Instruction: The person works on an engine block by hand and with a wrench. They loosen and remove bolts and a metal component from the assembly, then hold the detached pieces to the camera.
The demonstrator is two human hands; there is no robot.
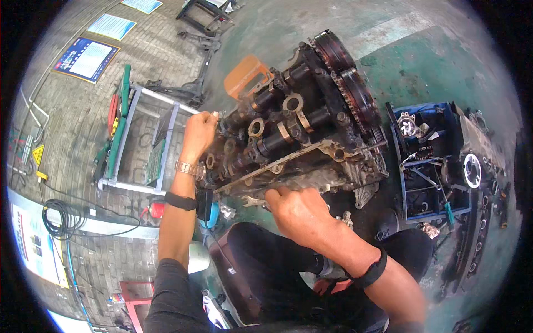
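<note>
A dark, oily engine cylinder head point(311, 161) with two camshafts point(277, 140) stands in front of me. Two large toothed cam sprockets point(355, 94) sit at its far right end. My left hand point(200, 133) is closed at the head's left end, thumb on top; whatever its fingers hold is hidden. Lower down, by the near side of the engine, my right hand point(300, 213) is closed round a silver wrench. The forked open end of this wrench point(254, 201) sticks out to the left of my knuckles.
To the right stands a blue parts bin point(407, 191) with metal parts and a green-handled screwdriver point(448, 212). Beyond it lies another long engine casting point(486, 161). On the left are a metal frame cart point(119, 185), a coiled black cable point(62, 219) and an orange stool point(244, 75) behind the engine.
</note>
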